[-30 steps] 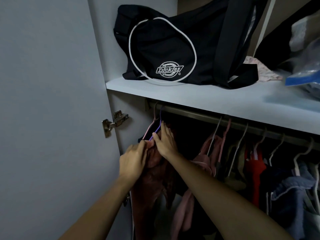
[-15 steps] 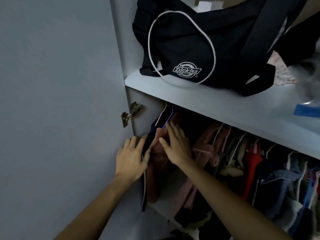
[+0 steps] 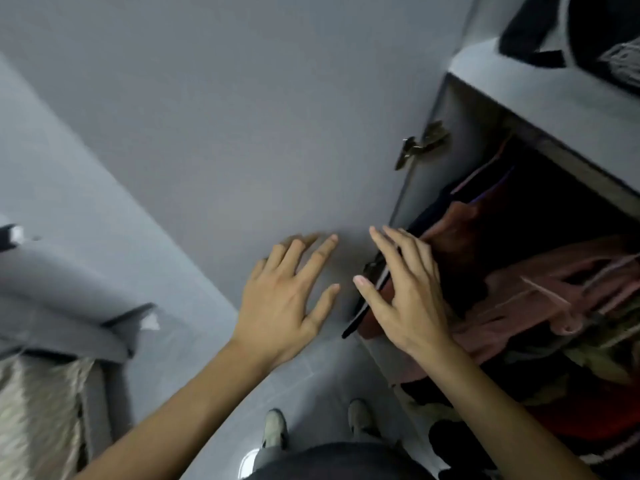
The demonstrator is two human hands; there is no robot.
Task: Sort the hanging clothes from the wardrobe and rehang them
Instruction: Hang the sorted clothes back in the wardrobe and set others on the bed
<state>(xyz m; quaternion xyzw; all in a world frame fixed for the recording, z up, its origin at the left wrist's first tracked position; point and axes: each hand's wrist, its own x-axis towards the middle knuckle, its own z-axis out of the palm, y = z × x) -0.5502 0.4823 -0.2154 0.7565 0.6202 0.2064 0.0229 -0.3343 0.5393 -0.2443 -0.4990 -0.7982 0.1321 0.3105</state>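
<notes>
Left hand (image 3: 280,306) spread flat, nothing held, in front of grey wardrobe door (image 3: 242,116), right hand (image 3: 405,299) fingers straight, nothing gripped, against rust-red garment (image 3: 457,233), pink clothes (image 3: 554,289) hung beside it, view motion-blurred

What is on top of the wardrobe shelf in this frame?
On the shelf sits a black bag, cut off by the frame edge. A pale blurred patch shows beside it; what it is, and the shelf further right, cannot be seen.

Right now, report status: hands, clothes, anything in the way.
Left hand open, fingers spread, in front of the wardrobe door. Right hand open beside the reddish-brown garment. Nothing held. Pink clothes crowd the right.
</notes>
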